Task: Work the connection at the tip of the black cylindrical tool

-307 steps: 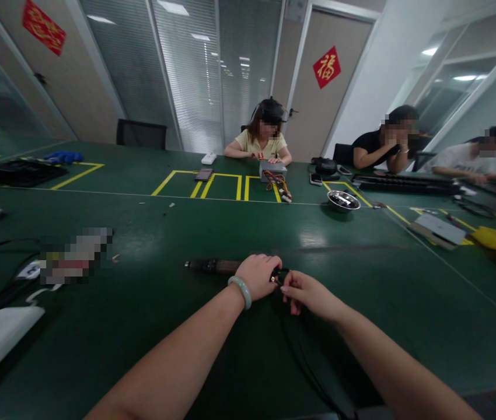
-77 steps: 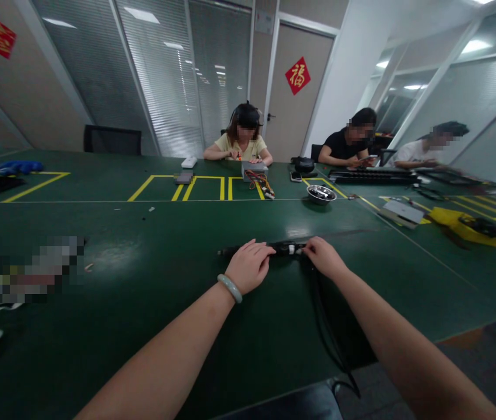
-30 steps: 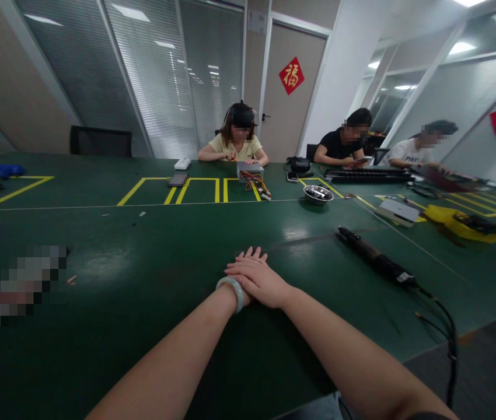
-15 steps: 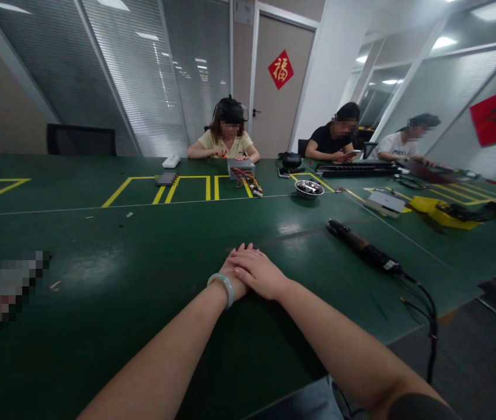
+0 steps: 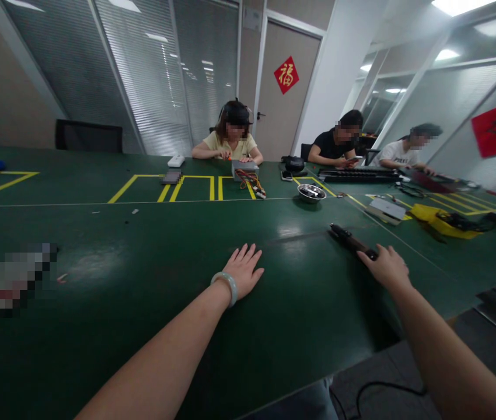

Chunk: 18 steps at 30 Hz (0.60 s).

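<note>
A person seated at a long green table (image 5: 152,303) reached the right hand (image 5: 386,268) out to a slim black soldering iron (image 5: 349,240) that lay on the tabletop off to the right, its tip pointing away toward the far side. The hand lay over the handle end of the tool, palm down, knuckles up; whether the fingers had closed around the handle or merely rested on it could not be told, since the back of the hand hid them. The left hand (image 5: 243,272), a pale bangle (image 5: 226,285) at the wrist, lay flat on the bare table well apart from the tool, fingers spread and holding nothing.

The iron sat flat on the surface, not lifted, and no workpiece, solder or stand showed beside it. Its cord was hidden under the hand; a black cable (image 5: 374,389) looped on the floor below the table edge. By that reading the work with the tool was at its very outset: the reach was made, a firm grasp was not confirmed, and everything that would follow picking it up appeared undone.

Across the table a person in a yellow shirt (image 5: 229,146) bent over a small grey box (image 5: 243,168) trailing coloured wires. A metal bowl (image 5: 311,192) stood beyond the iron, and yellow tape lines (image 5: 187,188) marked out bays on the green surface. Two more people (image 5: 373,151) sat at the far right.
</note>
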{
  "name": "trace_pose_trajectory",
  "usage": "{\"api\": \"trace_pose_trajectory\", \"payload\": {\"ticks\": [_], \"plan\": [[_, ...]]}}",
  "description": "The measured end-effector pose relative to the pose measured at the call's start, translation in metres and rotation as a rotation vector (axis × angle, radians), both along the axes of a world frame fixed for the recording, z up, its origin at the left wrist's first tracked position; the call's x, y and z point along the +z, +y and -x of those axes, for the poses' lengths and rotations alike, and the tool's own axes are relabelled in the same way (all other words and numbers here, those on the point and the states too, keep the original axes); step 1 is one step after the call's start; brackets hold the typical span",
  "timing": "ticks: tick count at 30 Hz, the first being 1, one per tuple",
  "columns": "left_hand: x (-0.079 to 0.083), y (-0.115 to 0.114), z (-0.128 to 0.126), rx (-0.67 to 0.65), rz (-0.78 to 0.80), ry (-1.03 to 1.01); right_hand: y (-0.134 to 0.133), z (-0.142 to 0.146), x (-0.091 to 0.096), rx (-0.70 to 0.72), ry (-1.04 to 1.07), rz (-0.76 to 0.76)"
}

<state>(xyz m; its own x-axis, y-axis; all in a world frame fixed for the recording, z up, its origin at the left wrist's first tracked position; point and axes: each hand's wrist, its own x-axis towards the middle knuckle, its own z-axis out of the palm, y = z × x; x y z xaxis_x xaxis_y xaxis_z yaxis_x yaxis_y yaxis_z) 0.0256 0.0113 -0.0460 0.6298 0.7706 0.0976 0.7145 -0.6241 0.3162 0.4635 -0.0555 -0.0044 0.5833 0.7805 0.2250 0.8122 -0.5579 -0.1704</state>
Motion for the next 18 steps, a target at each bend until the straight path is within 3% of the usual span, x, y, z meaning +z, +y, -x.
{"api": "trace_pose_trajectory", "payload": {"ticks": [3, 6, 15, 18], "plan": [[0.003, -0.002, -0.001, 0.006, 0.02, 0.01, -0.024, -0.049, -0.022, 0.037, -0.03, 0.04], [0.008, -0.004, 0.0, 0.007, 0.026, 0.01, -0.035, -0.064, -0.034, 0.135, -0.055, 0.0], [0.007, -0.003, -0.001, 0.041, 0.014, -0.004, -0.04, -0.036, -0.029, 0.251, -0.019, -0.04], [0.011, -0.005, -0.006, 0.099, -0.083, -0.039, -0.041, -0.005, -0.023, 0.401, 0.036, -0.036]]}}
